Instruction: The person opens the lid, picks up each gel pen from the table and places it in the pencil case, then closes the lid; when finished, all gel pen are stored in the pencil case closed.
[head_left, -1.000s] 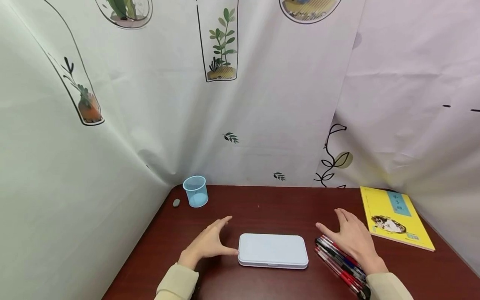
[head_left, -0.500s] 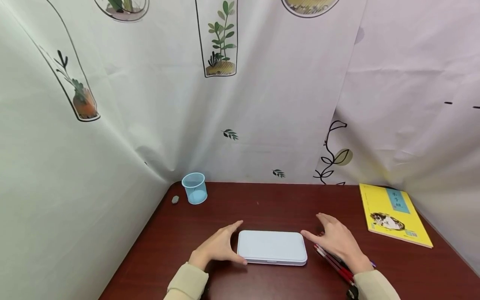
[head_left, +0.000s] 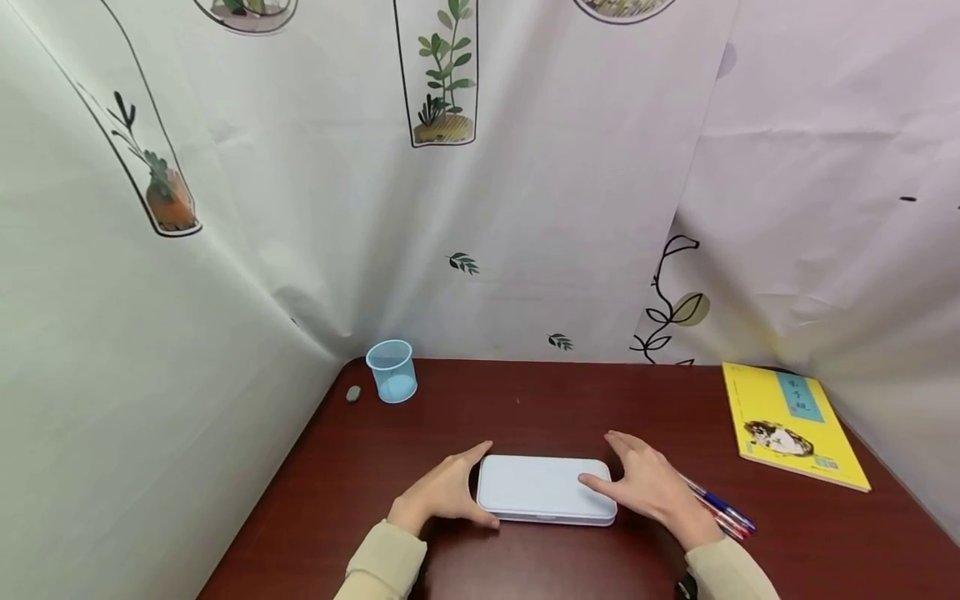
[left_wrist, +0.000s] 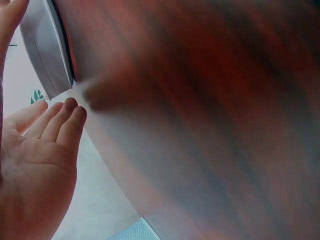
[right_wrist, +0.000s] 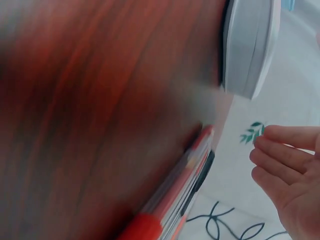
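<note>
Pale bluish-white, flat rectangular case with rounded corners (head_left: 536,486) lies flat on the dark red-brown wooden desk (head_left: 525,417), at the front between two hands, closed by the look of it, long side facing the person. Bare left hand (head_left: 441,492) is at its left end: thumb and fingers spread wide, thumb by the near corner, fingers by the far one. Bare right hand (head_left: 648,485) is at the right end, also wide, thumb over the top face; touching or hovering, can't tell. Neither hand grips anything; both wrist views show straight fingers, with the fingertips seen there apart from the case.

Handling, as a guess: shell looks stiff, hard plastic or thin metal, so little give under a squeeze. Probably light, but contents are hidden, so weight is uncertain and loose stuff could shift. Surface seems smooth, maybe slippery at the rounded corners. Not very fragile overall; the seam round the side is likely the weak spot. Best hold: the two short ends, low on the side walls below the seam, thumbs near side, fingers far side, kept level. Slim clear pens with blue and red parts (head_left: 718,502) lie close by the right hand, partly hidden, so room is tight there
</note>
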